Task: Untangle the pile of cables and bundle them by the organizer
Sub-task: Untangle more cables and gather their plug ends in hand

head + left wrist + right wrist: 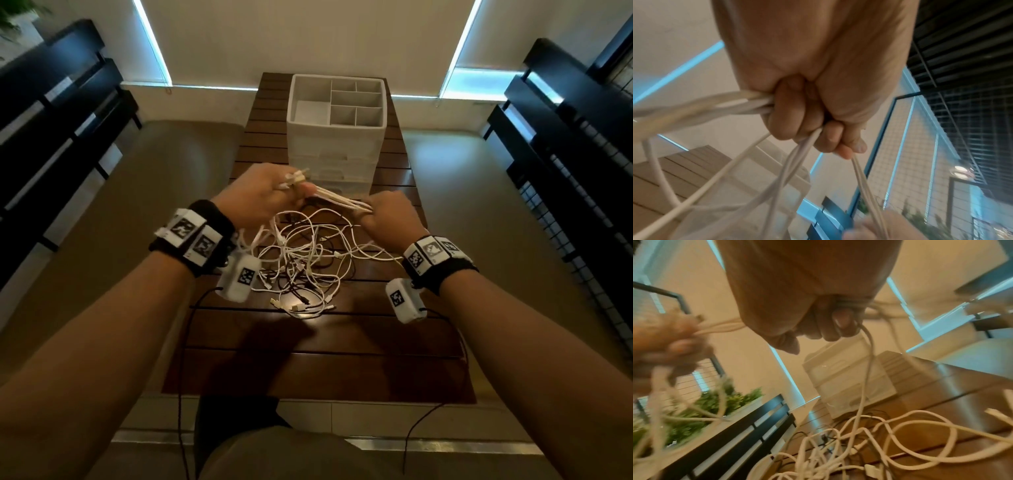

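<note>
Holding white cables (pixel 339 199) tight between them, the left hand (pixel 260 198) and right hand (pixel 388 219) each grip one end — the pile (pixel 305 263) sits on the counter (pixel 308 342) below.

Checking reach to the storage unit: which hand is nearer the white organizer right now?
Left, marginally. The left hand holds the white cables just in front of the white organizer, its connector ends overlapping the drawers in the head view. The right hand grips them slightly nearer the person.
</note>
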Tool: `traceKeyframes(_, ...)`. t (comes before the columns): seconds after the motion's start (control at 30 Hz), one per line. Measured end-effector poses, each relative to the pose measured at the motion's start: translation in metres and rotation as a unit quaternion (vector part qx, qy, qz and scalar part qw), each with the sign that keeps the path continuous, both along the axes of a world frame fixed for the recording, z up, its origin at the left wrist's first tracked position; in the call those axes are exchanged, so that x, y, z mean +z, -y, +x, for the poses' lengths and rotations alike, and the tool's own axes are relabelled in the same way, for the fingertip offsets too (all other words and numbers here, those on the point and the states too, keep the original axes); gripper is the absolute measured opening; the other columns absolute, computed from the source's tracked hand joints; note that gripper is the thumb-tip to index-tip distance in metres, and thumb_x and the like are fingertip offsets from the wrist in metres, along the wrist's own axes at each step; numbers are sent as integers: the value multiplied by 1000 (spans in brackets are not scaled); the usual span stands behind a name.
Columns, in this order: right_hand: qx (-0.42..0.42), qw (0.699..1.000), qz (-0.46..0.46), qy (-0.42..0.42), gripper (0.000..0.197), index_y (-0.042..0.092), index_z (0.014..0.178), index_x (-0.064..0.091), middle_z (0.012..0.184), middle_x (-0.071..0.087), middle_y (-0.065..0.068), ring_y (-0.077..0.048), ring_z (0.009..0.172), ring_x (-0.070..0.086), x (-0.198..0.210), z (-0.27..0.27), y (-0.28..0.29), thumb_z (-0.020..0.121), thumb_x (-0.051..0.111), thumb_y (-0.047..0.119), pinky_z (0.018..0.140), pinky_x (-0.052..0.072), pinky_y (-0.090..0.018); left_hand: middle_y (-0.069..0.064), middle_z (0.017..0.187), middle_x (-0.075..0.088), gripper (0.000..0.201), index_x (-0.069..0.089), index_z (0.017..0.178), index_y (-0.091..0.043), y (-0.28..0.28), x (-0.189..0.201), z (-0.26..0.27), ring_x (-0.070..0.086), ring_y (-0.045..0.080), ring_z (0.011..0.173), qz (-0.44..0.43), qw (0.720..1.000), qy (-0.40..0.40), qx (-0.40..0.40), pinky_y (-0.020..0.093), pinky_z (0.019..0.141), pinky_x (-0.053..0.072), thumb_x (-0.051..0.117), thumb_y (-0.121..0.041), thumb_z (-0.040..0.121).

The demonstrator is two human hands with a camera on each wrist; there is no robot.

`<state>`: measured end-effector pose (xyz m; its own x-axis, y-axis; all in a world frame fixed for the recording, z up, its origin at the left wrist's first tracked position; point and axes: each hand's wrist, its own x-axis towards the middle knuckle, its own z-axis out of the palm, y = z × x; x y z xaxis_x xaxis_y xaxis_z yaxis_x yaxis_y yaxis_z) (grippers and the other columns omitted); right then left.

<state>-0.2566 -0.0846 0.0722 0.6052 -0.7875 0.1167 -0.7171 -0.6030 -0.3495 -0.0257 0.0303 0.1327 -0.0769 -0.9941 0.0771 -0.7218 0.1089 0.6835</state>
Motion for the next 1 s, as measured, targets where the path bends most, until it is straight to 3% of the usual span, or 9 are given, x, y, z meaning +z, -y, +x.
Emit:
traceKeyframes(0.13, -11, 1000, 13, 8, 31, 14, 89, 77, 75, 69, -9, -30, 74, 63, -7, -8, 3, 97, 61, 39, 65, 48, -35, -3, 83, 70, 28, 72, 89, -19, -4, 5, 11, 61, 2, 74, -21, 1000, 18, -2, 13, 69, 45, 60, -38, 105)
traceKeyframes(0.23, -24, 1000, -3, 19, 32, 20, 73, 67, 60, 56, 2, -24, 62, 56, -4, -12, 10, 97, 59, 39, 58, 44, -32, 0, 82, 68, 37, 72, 88, -13, -3, 6, 15, 60, 1, 73, -39, 999, 4, -1, 13, 72, 46, 58, -43, 104)
traceKeyframes(0.37, -67, 998, -11, 4, 25, 24, 68, 62, 55, 42, 10, -26, 64, 53, -3, -36, 21, 93, 66, 26, 53, 25, -25, 11, 83, 68, 46, 71, 84, -19, -9, 5, 35, 63, 30, 81, -62, 997, 8, 42, 44, 78, 52, 54, -59, 99)
traceKeyframes(0.5, -87, 995, -42, 14, 20, 15, 79, 75, 58, 47, 4, -30, 64, 55, 4, -46, 27, 91, 69, 29, 56, 28, -27, 4, 77, 63, 46, 68, 80, -20, -11, 5, 42, 54, 18, 70, -68, 996, 2, 64, 35, 71, 44, 52, -59, 99)
traceKeyframes(0.57, -92, 993, -58, 50, 32, 16, 69, 69, 56, 47, 3, -29, 61, 51, 10, -47, 27, 92, 66, 38, 58, 30, -29, 2, 76, 61, 41, 68, 80, -20, -11, 4, 43, 52, 14, 69, -67, 995, 2, 73, 33, 71, 42, 53, -52, 102)
traceKeyframes(0.67, -86, 987, -70, 112, 41, 19, 56, 50, 49, 41, 8, -25, 54, 44, 19, -42, 20, 91, 59, 37, 51, 26, -29, 2, 75, 60, 37, 67, 79, -21, -10, -2, 41, 50, 13, 67, -50, 995, 8, 86, 31, 68, 42, 56, -44, 107)
traceKeyframes(0.83, -100, 955, -124, 252, 39, 20, 63, 58, 52, 48, 2, -15, 49, 38, 57, -27, 9, 98, 61, 35, 50, 30, -26, 12, 84, 68, 43, 73, 92, -9, -9, -19, 32, 56, 19, 72, 25, 994, 25, 107, 32, 67, 44, 55, -46, 106)
traceKeyframes(0.9, -70, 965, -150, 205, 35, 26, 67, 56, 55, 47, 4, -16, 52, 42, 77, -27, 9, 99, 61, 36, 53, 30, -26, 8, 79, 65, 43, 72, 92, -9, -11, -19, 36, 53, 18, 68, 20, 992, 10, 124, 31, 64, 42, 54, -45, 106)
traceKeyframes(1.0, -43, 992, -109, -49, 29, 20, 78, 68, 68, 54, -1, -25, 71, 55, 79, -35, 18, 97, 65, 42, 69, 46, -33, 14, 79, 63, 36, 69, 86, -14, -13, -10, 45, 53, 24, 72, -20, 988, -36, 151, 32, 68, 43, 55, -39, 108)
